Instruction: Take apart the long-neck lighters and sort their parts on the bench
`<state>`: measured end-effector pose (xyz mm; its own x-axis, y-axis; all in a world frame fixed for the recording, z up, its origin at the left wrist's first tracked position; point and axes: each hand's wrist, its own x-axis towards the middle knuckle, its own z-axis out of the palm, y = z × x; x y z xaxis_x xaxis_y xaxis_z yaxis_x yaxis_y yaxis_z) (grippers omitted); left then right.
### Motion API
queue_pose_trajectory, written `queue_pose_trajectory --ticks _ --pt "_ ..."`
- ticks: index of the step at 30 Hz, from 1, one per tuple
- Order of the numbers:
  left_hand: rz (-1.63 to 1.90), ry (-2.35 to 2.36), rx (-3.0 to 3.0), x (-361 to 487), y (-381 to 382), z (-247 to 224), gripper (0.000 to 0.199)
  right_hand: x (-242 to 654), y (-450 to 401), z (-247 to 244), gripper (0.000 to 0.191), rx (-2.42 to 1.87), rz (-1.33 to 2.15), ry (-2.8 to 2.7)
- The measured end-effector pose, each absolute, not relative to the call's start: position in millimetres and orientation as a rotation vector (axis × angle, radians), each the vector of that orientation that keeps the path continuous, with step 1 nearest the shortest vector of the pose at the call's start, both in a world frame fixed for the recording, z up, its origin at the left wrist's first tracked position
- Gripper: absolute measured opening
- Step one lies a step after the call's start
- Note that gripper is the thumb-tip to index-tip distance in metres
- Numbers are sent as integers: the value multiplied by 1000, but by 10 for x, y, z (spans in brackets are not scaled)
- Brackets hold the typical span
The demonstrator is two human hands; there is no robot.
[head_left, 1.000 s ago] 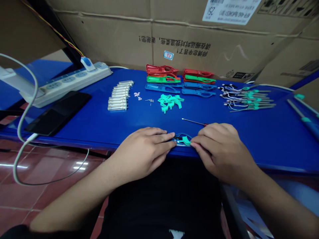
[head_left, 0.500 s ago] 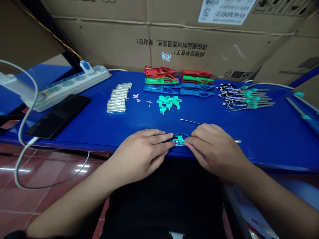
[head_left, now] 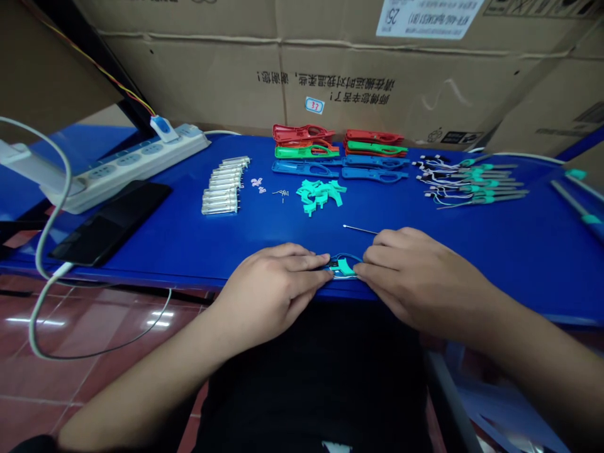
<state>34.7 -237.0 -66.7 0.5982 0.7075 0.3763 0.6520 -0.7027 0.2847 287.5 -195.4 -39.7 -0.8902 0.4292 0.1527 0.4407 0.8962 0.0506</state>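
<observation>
The left hand [head_left: 271,290] and right hand [head_left: 415,277] of a seated worker meet at the near edge of a blue tabletop [head_left: 519,264], closing from either side on a small wired assembly [head_left: 342,267]: a loop of thin blue wire [head_left: 346,255] around a teal plastic piece [head_left: 346,268]. Both grips are closed. The left fingertips [head_left: 323,263] pinch the end where a small black part [head_left: 334,262] shows, while the right fingertips [head_left: 358,270] bear on the opposite end, beside the teal piece. The assembly lies between the hands, its long axis running side to side, roughly along the tabletop's edge, with the teal piece nearer the right hand. A slim metal rod [head_left: 359,229] lies just beyond, one end passing under the right hand. Farther up the tabletop, parts stand in ranks: clear tubes [head_left: 220,189], a heap of teal clips [head_left: 319,196], red, green and blue plastic handles [head_left: 306,151], and teal-banded parts trailing fine wires [head_left: 472,185]. A power strip [head_left: 127,167] and a black phone [head_left: 111,220] sit to the left, with cardboard cartons [head_left: 330,63] stacked behind.
</observation>
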Motion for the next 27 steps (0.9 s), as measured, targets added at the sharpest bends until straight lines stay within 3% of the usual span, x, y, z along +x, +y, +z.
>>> queue_pose_trajectory --ticks 12,24,27 --pt "716 1139 2707 374 -2368 -648 26 2827 -2058 -595 26 -855 109 -2580" --pt "702 1115 2703 375 -2381 -637 27 2692 -1979 -275 21 -762 46 -2966" --pt "731 1101 2688 362 -2367 -651 27 2705 -2012 -332 25 -904 208 -2833"
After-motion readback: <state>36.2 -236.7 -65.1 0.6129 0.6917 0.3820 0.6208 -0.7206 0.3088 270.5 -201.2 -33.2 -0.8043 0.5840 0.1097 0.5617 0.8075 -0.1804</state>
